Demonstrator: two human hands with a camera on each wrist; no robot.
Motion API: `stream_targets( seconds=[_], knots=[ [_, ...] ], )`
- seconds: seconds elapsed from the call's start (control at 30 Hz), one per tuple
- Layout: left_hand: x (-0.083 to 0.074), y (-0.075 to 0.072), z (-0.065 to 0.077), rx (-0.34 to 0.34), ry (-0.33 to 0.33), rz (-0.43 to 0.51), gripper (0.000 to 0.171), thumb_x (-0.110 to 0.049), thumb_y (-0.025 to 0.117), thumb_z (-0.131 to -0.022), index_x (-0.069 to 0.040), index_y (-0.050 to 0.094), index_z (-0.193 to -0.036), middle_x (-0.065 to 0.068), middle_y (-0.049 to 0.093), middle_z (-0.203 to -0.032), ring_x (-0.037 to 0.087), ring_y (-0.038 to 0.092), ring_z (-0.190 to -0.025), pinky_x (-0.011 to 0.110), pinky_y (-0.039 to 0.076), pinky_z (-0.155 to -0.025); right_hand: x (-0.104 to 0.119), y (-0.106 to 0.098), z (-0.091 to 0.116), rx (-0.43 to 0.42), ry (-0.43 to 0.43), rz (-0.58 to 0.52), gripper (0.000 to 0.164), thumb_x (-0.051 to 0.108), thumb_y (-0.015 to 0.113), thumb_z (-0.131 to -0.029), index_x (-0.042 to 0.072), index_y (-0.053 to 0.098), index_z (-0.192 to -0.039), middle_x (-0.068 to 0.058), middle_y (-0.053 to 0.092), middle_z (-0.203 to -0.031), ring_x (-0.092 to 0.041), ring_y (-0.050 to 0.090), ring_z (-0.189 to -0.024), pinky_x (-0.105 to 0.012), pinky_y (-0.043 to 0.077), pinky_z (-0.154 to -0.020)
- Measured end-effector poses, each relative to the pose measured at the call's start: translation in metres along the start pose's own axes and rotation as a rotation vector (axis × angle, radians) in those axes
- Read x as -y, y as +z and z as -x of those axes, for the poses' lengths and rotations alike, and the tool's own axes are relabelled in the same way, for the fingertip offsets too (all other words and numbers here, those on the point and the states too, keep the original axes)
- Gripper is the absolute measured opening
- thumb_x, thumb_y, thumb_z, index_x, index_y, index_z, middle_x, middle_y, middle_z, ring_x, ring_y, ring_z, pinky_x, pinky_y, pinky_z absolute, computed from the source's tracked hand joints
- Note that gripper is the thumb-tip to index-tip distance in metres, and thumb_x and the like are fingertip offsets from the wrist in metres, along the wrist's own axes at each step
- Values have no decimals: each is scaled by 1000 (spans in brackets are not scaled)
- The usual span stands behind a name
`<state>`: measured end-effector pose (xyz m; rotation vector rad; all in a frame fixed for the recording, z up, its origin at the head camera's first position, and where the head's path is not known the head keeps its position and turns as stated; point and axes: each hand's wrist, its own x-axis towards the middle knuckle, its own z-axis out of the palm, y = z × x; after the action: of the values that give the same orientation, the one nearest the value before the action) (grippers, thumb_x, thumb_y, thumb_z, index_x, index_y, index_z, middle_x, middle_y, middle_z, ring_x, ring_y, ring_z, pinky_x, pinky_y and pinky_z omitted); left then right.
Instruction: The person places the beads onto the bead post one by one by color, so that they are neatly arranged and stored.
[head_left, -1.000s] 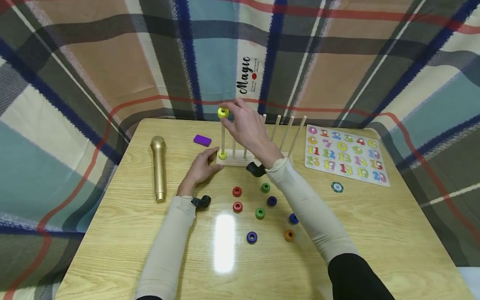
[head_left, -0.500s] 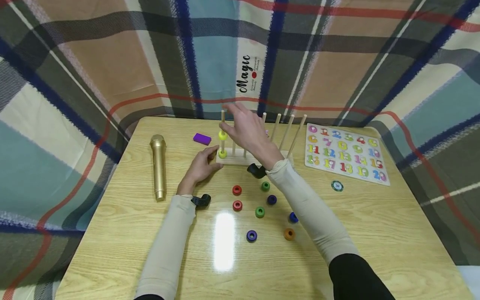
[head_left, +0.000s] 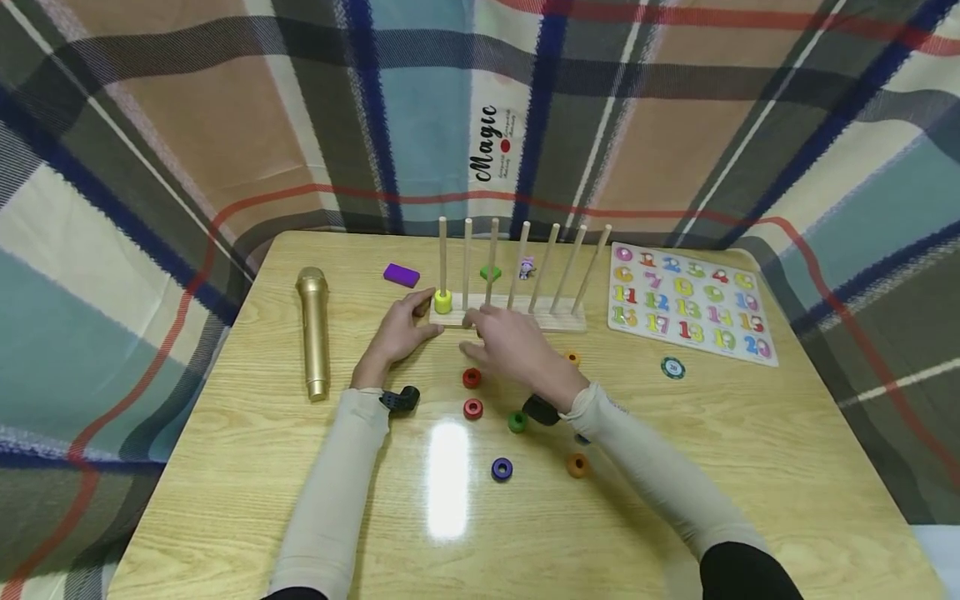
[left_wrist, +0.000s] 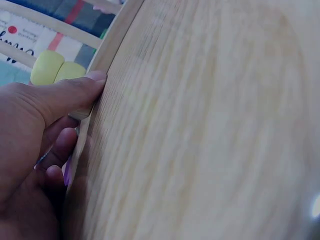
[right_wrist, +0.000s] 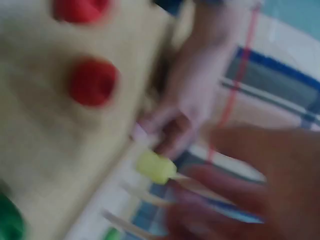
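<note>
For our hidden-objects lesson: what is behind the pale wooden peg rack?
Behind the rack: a flat green piece and a small purple-and-white figurine. A wooden peg hides part of the green piece.

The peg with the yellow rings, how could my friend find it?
On the wooden table, find the wooden rack with its row of seven pegs. Go to the end that the person's left hand holds. The end peg there is the only one showing yellow rings, two stacked at its bottom.
</note>
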<state>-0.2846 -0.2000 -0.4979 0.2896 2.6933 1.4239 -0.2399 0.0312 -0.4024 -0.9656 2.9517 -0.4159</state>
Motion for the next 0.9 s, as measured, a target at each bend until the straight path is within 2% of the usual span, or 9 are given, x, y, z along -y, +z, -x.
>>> stream_targets(
  seconds=[0.07, 0.13, 0.3, 0.4, 0.5, 0.6, 0.7, 0.8, 0.9],
  knots=[
    [0, -1, 0, 1, -4, -5, 76, -11, 77, -98, -1, 41, -163, 25, 51, -154, 40, 52, -131, 55, 41, -116, 0, 13, 7, 162, 27, 30, 39, 43, 73, -102, 11, 71, -124, -2, 74, -102, -14, 65, -77, -35, 54, -64],
    [0, -1, -1, 0, -6, -5, 76, -11, 78, -98, -2, 41, -164, 25, 51, -153, 40, 52, -131, 55, 41, -116, -1, 25, 13, 248, 42, 31, 37, 46, 72, -102, 12, 70, -116, 0, 71, -93, -13, 61, -73, -33, 50, -62],
    [0, 1, -2, 2, 0, -9, 75, -12, 77, -99, -2, 40, -164, 25, 51, -153, 40, 52, -131, 56, 41, -116, -1, 41, 20, 250, 34, 16, 31, 40, 74, -100, 16, 58, -89, 4, 54, -73, -12, 49, -63, -30, 36, -54],
    [0, 2, -2, -1, -2, -11, 75, -12, 77, -99, -2, 40, -164, 25, 52, -151, 40, 52, -130, 56, 41, -115, -2, 43, 21, 238, 20, 25, 26, 33, 75, -100, 15, 60, -91, 3, 56, -76, -14, 50, -64, -31, 38, -53],
    [0, 4, 0, -4, -2, -5, 76, -12, 78, -98, -2, 41, -163, 25, 52, -151, 40, 52, -130, 56, 41, -115, -4, 41, 21, 233, 15, 18, 18, 30, 75, -99, 13, 69, -103, 1, 63, -87, -14, 56, -69, -32, 45, -57],
    [1, 6, 0, -3, -2, -3, 76, -12, 78, -97, -2, 42, -163, 25, 53, -150, 40, 52, -130, 56, 41, -115, -5, 28, 18, 191, 26, -28, 25, 27, 76, -99, 13, 73, -119, -2, 70, -98, -16, 62, -76, -33, 51, -63],
    [1, 6, 0, 1, -6, -6, 76, -12, 78, -98, -1, 41, -163, 26, 53, -148, 39, 52, -128, 56, 42, -115, -6, 5, 10, 86, 32, -85, 34, 24, 79, -99, 11, 70, -129, -6, 74, -106, -18, 66, -78, -33, 53, -61],
    [0, 4, -1, -4, -6, -9, 76, -11, 78, -97, -1, 42, -163, 26, 53, -146, 39, 51, -127, 55, 42, -113, -8, -23, -2, -61, 23, -134, 36, 20, 79, -98, 10, 68, -131, -8, 73, -112, -20, 67, -80, -32, 53, -59],
    [-1, 3, -2, -6, -3, -13, 76, -10, 78, -97, 0, 42, -162, 26, 53, -146, 40, 51, -127, 55, 42, -114, -10, -47, -15, -213, 3, -163, 31, 18, 79, -98, 8, 69, -126, -8, 71, -115, -22, 69, -89, -35, 56, -68]
  ],
)
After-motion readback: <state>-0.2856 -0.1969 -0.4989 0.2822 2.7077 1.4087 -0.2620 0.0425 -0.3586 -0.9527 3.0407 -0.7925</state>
